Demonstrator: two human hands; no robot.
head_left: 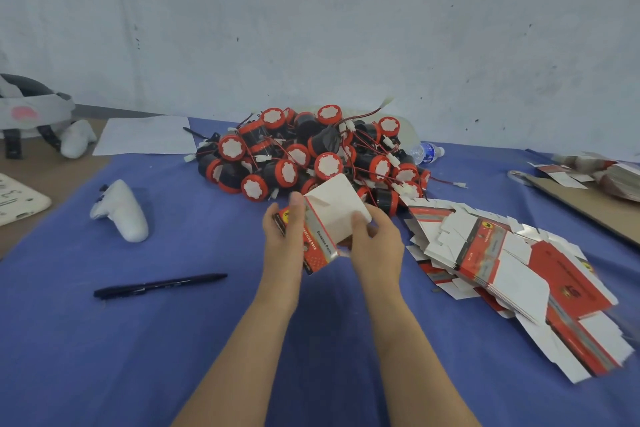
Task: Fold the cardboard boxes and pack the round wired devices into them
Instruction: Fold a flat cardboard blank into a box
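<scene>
Left hand grip curled round cardboard box, right hand grip pinching its white flap

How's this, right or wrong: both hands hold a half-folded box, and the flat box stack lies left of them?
Wrong on one point: the left hand and right hand do hold the half-folded box, but the head view shows the flat box stack lying right of them.

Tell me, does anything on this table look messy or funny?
Yes. The clear plastic water bottle lies on its side beside the tangled heap of red-and-black round wired devices. The stack of flat red-and-white cardboard boxes on the right lies in a crooked fan.
</scene>
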